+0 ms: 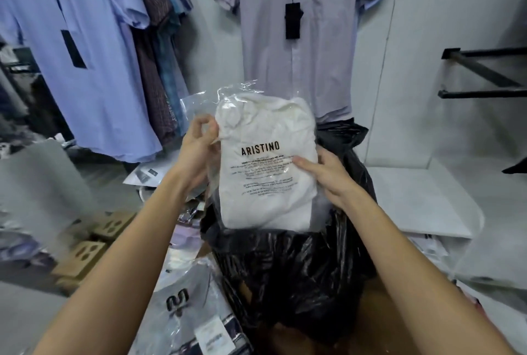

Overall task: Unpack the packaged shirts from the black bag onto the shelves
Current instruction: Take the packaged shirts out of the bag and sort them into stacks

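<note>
A white folded shirt in a clear plastic package (266, 166), printed ARISTINO, stands upright and half out of the black bag (291, 266). My left hand (199, 146) pinches its upper left edge. My right hand (328, 175) holds its right side, fingers lying across the printed front. The package's lower end is hidden inside the bag's mouth. The bag sits in a brown cardboard box (379, 314).
More packaged shirts (188, 306) lie at lower left beside brown cardboard pieces (85, 254). Blue shirts (94, 55) and a pale shirt (296, 40) hang behind. A white shelf surface (422, 197) lies to the right, with a black bracket (484, 72) on the wall above it.
</note>
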Action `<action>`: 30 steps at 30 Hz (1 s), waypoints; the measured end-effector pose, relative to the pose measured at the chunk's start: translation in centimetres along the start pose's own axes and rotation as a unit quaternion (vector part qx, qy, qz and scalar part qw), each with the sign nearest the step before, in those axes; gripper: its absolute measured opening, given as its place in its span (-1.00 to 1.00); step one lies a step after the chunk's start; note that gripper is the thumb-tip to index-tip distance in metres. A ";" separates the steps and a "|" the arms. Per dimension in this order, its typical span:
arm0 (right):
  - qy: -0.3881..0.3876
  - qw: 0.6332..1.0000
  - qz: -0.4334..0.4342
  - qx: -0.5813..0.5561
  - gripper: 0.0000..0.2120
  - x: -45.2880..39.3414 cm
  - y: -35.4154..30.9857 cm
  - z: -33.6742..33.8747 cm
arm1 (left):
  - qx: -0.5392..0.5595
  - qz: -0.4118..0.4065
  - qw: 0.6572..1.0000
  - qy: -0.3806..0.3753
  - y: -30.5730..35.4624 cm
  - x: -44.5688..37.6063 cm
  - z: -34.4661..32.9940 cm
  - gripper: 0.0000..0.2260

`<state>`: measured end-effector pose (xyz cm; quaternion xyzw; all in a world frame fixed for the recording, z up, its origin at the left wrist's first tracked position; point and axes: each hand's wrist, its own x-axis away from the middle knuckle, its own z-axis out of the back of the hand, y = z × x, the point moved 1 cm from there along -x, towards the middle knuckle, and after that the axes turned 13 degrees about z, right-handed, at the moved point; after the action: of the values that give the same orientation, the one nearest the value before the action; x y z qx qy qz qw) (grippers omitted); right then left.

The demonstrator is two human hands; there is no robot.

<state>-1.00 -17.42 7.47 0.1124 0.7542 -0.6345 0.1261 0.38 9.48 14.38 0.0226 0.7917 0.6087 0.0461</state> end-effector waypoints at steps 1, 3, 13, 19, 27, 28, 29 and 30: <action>0.011 1.000 0.028 -0.004 -0.51 -0.1 -0.5 -0.3 | -0.009 0.007 1.000 0.002 0.1 -0.1 0.3 -0.81; 0.026 0.997 0.070 -0.021 -0.57 -0.3 -1.6 -0.8 | -0.033 0.024 0.999 -0.007 0.2 -0.1 0.6 -0.67; 0.022 0.996 0.081 0.024 -0.66 0.7 -8.0 1.3 | -0.017 0.044 0.989 -0.139 -0.7 -0.9 -5.4 -0.58; 0.103 0.990 0.092 0.026 -0.78 2.8 -10.5 6.2 | -0.025 0.072 0.977 -0.198 -2.1 -2.2 -10.4 -0.60; 0.189 0.973 0.109 0.080 -0.76 5.7 -12.8 11.5 | -0.021 0.093 0.955 -0.282 -3.8 -2.0 -16.7 -0.56; 0.193 0.971 0.112 0.088 -0.78 6.1 -13.1 11.9 | -0.025 0.092 0.952 -0.291 -3.9 -1.8 -17.3 -0.58; 0.194 0.970 0.117 0.092 -0.82 6.5 -13.4 12.3 | -0.029 0.088 0.950 -0.297 -3.9 -1.5 -18.0 -0.60; 0.200 0.968 0.119 0.093 -0.84 6.7 -13.6 12.8 | -0.029 0.085 0.951 -0.295 -4.0 -1.4 -18.6 -0.63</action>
<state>-11.23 -32.24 15.79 0.3370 0.6828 -0.6472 0.0365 -0.03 -9.58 15.34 0.2668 0.7202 0.5992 0.2260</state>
